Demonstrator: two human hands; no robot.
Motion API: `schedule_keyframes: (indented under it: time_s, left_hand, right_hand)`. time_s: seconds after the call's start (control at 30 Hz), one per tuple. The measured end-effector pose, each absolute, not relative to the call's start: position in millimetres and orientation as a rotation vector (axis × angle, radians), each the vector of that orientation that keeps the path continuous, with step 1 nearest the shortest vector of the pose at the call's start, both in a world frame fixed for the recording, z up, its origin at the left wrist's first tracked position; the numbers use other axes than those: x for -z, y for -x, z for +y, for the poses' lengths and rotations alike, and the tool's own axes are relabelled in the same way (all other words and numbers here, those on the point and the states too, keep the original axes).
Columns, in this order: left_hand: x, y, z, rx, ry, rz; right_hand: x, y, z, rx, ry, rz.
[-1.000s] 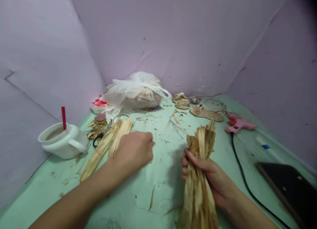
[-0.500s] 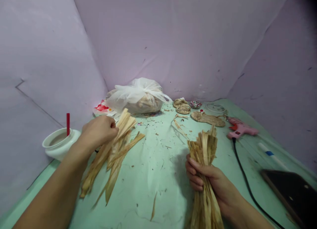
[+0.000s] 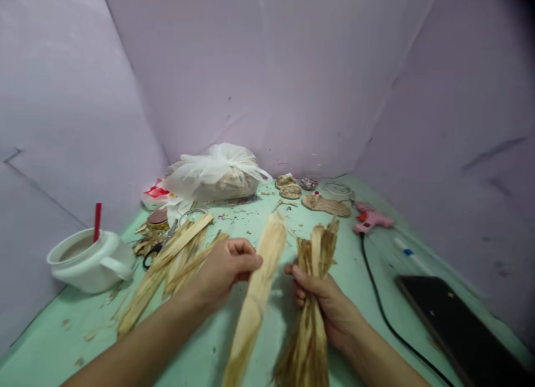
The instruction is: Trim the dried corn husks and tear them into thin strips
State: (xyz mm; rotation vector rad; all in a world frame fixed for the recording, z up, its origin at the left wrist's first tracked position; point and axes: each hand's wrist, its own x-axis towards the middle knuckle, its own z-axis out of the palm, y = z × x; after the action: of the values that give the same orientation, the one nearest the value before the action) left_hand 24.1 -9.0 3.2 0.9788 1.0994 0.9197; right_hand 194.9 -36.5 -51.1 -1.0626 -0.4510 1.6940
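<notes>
Between finger and thumb, my left hand (image 3: pixel 234 267) pinches one wide, pale strip of dried husk (image 3: pixel 261 286), held over the middle of the table. My right hand (image 3: pixel 321 298) is wrapped round a thick upright bundle of dried husk strips (image 3: pixel 314 264), just right of that strip. The bundle's lower end runs out of the frame. More loose husk strips (image 3: pixel 161 275) lie on the table left of my left hand, partly hidden by my arm. Dark-handled scissors (image 3: pixel 156 250) show beside that pile.
A white pot (image 3: pixel 94 264) with a red stick stands at left. A white plastic bag (image 3: pixel 221 172) sits at the back. Coiled woven pieces (image 3: pixel 290 192), a flat woven sole shape (image 3: pixel 326 204), a pink glue gun (image 3: pixel 371 219) with black cord and a dark phone (image 3: pixel 455 325) lie rightward.
My left hand has moved right from the loose pile, now carrying a single strip beside the bundle. My right hand keeps its grip on the bundle. The view has shifted right.
</notes>
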Motion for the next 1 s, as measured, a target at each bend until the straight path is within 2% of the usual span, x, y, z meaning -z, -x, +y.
schedule_keyframes:
  time_s: [0.2, 0.63, 0.8, 1.0]
  left_hand:
    - [39.7, -58.1, -24.2, -0.8, -0.858, 0.904]
    - [42.7, -68.0, -19.1, -0.845, -0.821, 0.899]
    - [40.4, -73.7, -22.5, -0.84, -1.015, 0.921]
    - [44.5, -82.2, -31.4, -0.721, -0.962, 0.874]
  right_hand:
    - [55.7, -192.6, -34.5, -1.64, 1.103, -0.532]
    - [57.8, -197.2, -33.5, -1.699, 1.103, -0.479]
    - [54.8, -197.0, -34.3, -1.777, 1.036, -0.433]
    - [57.0, -197.1, -28.9, -1.622, 0.953, -0.284]
